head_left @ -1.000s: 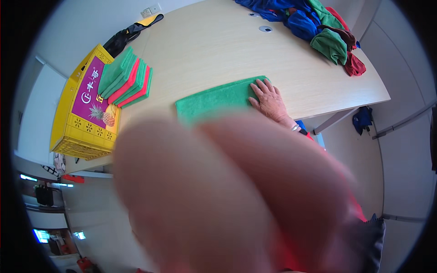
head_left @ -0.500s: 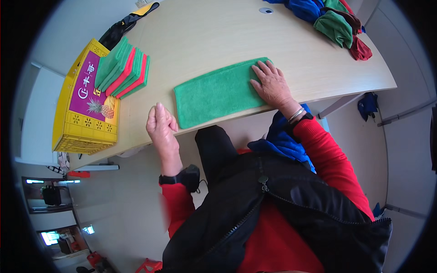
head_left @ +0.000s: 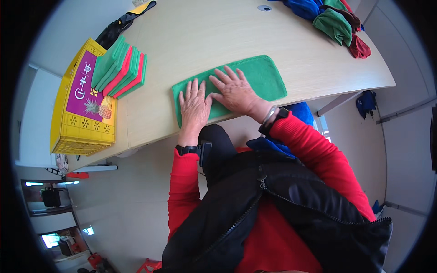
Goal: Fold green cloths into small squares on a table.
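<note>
A green cloth towel [head_left: 264, 78], folded into a long rectangle, lies on the table at its near edge. My left hand [head_left: 195, 107] rests flat near the towel's left end, fingers spread and pointing away from me. Beside it, my right hand [head_left: 237, 93] also lies flat on the towel, its fingers apart and angled to the left. The two thumbs come close together. Neither hand grips anything.
To the left stands a yellow crate [head_left: 84, 134] with a purple panel. Against it leans a stack of folded green and red towels [head_left: 120, 68]. Crumpled cloths [head_left: 334, 27] in several colours lie at the far right. A black and yellow item [head_left: 123, 25] lies behind the crate.
My left hand has come down from beside the towel onto its left part, its curled fingers now spread. My right hand has slid left from the towel's right end toward the middle.
</note>
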`<state>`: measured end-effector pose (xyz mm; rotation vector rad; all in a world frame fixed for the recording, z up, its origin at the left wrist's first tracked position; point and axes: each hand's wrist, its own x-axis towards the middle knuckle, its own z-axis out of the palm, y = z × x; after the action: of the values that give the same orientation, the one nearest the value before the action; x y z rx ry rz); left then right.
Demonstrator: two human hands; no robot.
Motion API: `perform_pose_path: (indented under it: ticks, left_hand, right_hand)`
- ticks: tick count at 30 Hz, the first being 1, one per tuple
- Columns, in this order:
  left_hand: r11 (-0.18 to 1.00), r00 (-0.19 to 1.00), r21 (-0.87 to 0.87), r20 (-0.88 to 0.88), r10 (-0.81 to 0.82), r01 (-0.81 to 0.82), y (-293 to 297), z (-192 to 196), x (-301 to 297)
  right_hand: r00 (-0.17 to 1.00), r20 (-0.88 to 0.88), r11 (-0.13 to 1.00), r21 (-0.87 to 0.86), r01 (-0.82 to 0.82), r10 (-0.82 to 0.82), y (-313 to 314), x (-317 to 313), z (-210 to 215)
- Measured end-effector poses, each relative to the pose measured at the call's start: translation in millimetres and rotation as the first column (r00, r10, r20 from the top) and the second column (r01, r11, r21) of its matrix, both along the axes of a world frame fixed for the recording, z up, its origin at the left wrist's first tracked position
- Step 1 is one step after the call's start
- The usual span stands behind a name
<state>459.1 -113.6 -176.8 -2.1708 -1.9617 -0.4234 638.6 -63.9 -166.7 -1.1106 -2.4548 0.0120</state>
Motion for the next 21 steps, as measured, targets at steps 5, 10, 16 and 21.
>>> perform_pose_path:
  ticks: [5, 10, 16, 21]
  left_hand:
    - [0.999, 0.999, 0.030, -0.024, 0.026, -0.025, 9.5, 1.2, -3.4]
    - [0.943, 0.938, 0.042, 0.126, 0.322, -0.329, -4.1, 12.6, -15.0]
    - [0.840, 0.814, -0.232, 0.225, 0.536, -0.490, 7.2, 25.8, -21.1]
    - [0.953, 0.407, -0.272, 0.862, 0.302, -0.131, 23.3, 8.8, -54.6]
  right_hand:
    - [1.000, 0.021, 1.000, 0.006, -0.021, 0.021, 13.1, 4.1, -6.7]
    - [0.998, 0.059, 0.999, -0.045, 0.011, -0.008, 16.6, 12.1, -7.8]
    - [0.987, 0.063, 0.988, -0.010, 0.152, -0.151, 28.4, 20.8, -13.7]
    - [0.992, 0.050, 0.993, -0.009, 0.120, -0.120, 26.9, 19.3, -8.5]
